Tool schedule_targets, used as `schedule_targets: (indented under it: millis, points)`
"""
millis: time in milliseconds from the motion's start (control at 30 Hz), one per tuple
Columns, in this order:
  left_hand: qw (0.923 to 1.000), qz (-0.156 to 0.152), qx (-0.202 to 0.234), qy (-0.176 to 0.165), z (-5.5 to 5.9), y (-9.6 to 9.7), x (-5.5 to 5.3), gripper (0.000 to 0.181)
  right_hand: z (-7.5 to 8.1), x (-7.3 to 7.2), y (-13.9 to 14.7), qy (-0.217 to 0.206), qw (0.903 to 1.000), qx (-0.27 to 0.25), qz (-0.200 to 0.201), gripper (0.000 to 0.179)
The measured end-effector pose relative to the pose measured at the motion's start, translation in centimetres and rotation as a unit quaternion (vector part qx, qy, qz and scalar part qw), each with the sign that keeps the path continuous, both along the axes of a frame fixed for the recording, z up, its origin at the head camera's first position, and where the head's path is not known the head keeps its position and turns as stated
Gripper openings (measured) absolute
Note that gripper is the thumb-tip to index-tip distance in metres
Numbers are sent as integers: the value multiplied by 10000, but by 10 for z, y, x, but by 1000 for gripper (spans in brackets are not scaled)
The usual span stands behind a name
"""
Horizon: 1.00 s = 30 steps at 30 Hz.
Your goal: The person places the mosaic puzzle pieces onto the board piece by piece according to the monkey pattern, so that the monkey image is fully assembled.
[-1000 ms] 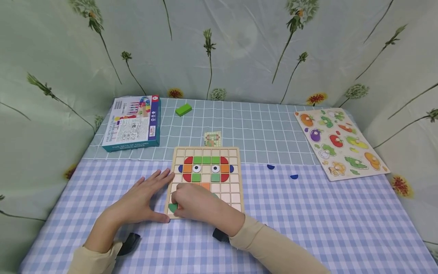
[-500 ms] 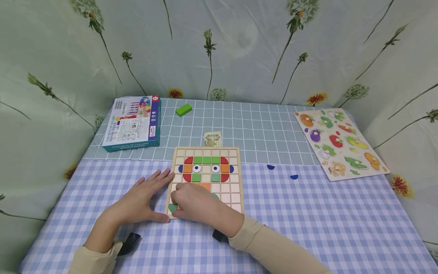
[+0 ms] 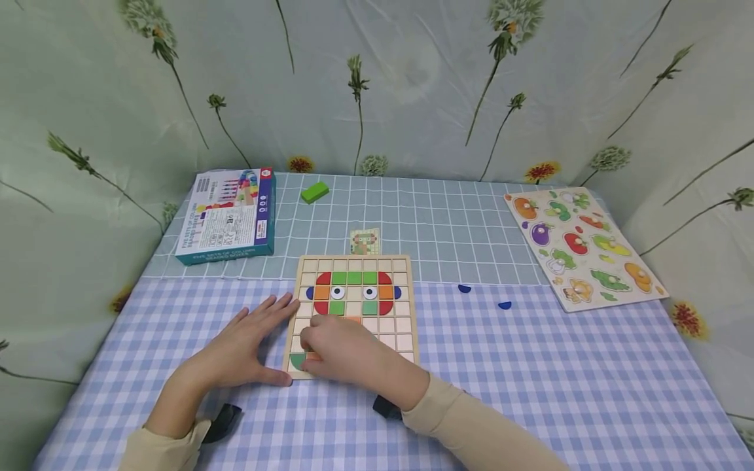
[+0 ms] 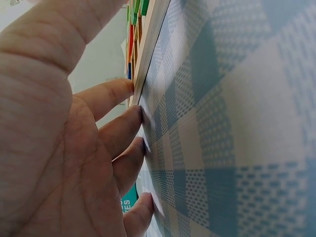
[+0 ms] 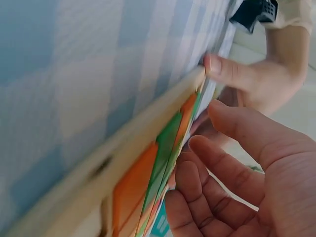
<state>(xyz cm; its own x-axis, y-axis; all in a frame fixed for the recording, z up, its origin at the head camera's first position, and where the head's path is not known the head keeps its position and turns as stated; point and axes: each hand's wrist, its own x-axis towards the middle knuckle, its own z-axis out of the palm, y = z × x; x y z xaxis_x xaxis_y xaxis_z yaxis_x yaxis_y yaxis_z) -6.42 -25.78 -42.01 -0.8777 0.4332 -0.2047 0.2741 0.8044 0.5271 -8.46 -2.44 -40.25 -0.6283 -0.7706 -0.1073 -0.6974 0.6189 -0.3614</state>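
Note:
A wooden grid board [image 3: 403, 324] bears coloured pieces laid out as a face, with red rounded corners, green and orange squares and two eye discs. My left hand [image 3: 244, 343] lies along its left edge, fingers spread, fingertips at the frame and thumb at the near left corner. My right hand [image 3: 344, 350] is over the lower left cells with its fingers bent. In the right wrist view its thumb [image 5: 232, 121] and index finger stand apart, nothing between them. Beside its fingertips are a green rounded piece [image 3: 297, 362] and an orange piece [image 3: 313, 356]. That hand hides several near cells.
A small pattern card [image 3: 365, 241] lies just behind the board. Two blue half-round pieces [image 3: 465, 288] lie to the right. Farther off are a boxed toy set [image 3: 226, 216], a green block [image 3: 315, 192] and a vegetable puzzle board [image 3: 586, 245].
My right hand has drawn slightly to the right, and orange now shows beside the green rounded piece. My left hand stays at the board's edge. The head view has shifted a little.

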Motion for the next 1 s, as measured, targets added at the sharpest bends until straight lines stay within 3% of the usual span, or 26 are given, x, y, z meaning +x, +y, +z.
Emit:
schedule_targets:
  millis: [300, 533, 667, 867, 1000]
  points:
    - [9997, 108, -142, -147, -4, -1, 0, 127, -3, -13, 55, -250, 9928, -726, -920, 18]
    - [10000, 42, -40, -78, -3, -1, 2, 126, -8, -29, 119, -221, 9702, -1351, -1998, 9]
    - [10000, 39, -36, -49, -3, 0, 3, 126, -9, -39, 158, -98, 9569, -1338, -2575, 14]
    - [10000, 60, -41, -41, -3, 0, 2, 126, -10, -52, 203, -279, 9366, -981, -3353, 27]
    - [10000, 61, -45, -25, -2, 0, 1, 126, -12, -57, 220, -364, 9314, -623, -3567, 32]
